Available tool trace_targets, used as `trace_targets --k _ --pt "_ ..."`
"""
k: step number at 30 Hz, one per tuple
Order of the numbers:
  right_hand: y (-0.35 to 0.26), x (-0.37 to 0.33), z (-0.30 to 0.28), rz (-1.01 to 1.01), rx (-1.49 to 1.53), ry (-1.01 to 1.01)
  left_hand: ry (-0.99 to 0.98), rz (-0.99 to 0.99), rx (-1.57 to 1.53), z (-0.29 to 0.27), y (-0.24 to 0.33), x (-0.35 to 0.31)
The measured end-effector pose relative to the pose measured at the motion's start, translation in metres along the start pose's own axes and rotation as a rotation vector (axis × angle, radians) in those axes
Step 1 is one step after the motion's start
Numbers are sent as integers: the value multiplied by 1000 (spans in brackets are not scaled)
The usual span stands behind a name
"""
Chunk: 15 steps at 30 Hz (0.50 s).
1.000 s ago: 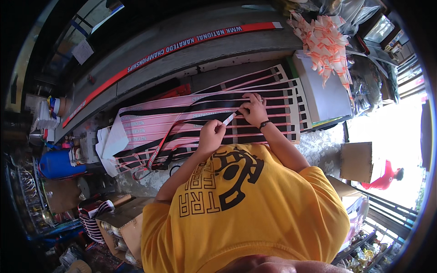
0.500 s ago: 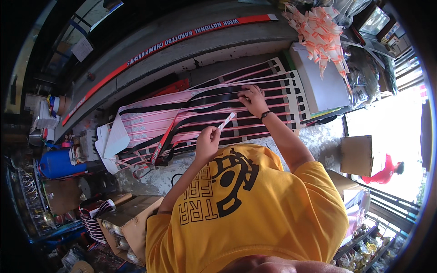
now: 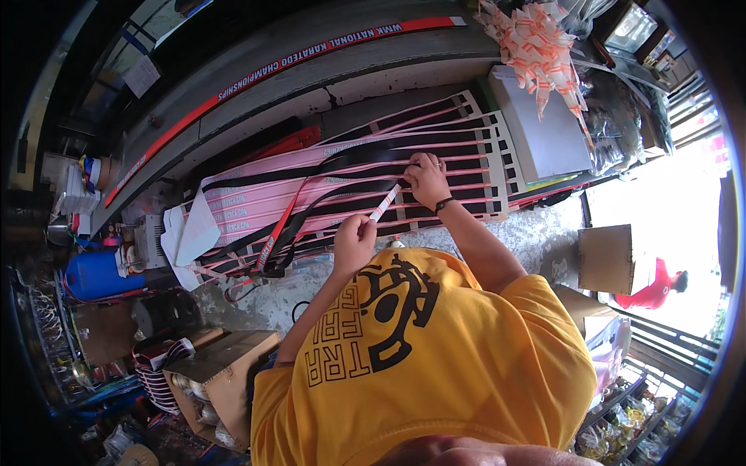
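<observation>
My left hand (image 3: pixel 356 242) is closed on the lower end of a narrow white strip with orange stripes (image 3: pixel 385 203). The strip slants up toward my right hand (image 3: pixel 427 180), its far end beside the fingers. That hand is bent and closed over the printed sheets; what it pinches, if anything, is hidden. Under both hands lie long pink-and-black printed sheets (image 3: pixel 256 203), stacked and partly fanned, with a white corner folded over at the left. Loose black ribbons (image 3: pixel 353 161) curve across them, and a red-and-black printed ribbon (image 3: pixel 284 233) hangs over the near edge.
Beyond the sheets a long red printed ribbon (image 3: pixel 303 58) lies on a grey ledge. A pile of white-and-orange strips (image 3: pixel 540 54) tops a white stack (image 3: pixel 536 128) at right. Cardboard boxes (image 3: pixel 221 365) and a blue container (image 3: pixel 97 273) stand around. A person in red (image 3: pixel 653 286) is outside.
My right hand has come down a little toward the striped strip, its fingers curling closer together. The strip now stands steeper, its upper end beside that hand. My left hand keeps its grip.
</observation>
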State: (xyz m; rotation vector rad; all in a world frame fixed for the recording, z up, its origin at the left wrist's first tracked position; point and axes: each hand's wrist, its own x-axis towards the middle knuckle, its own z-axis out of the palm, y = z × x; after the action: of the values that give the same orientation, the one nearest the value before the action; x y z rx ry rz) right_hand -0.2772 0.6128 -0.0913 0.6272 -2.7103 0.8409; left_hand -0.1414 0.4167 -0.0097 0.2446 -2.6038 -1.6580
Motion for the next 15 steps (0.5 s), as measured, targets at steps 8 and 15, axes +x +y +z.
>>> trace_targets --k 8,15 --pt "5 3 1 81 65 -14 5 150 17 -23 9 -37" --pt "4 -13 -23 -129 271 137 56 -110 -95 -14 -5 -25"
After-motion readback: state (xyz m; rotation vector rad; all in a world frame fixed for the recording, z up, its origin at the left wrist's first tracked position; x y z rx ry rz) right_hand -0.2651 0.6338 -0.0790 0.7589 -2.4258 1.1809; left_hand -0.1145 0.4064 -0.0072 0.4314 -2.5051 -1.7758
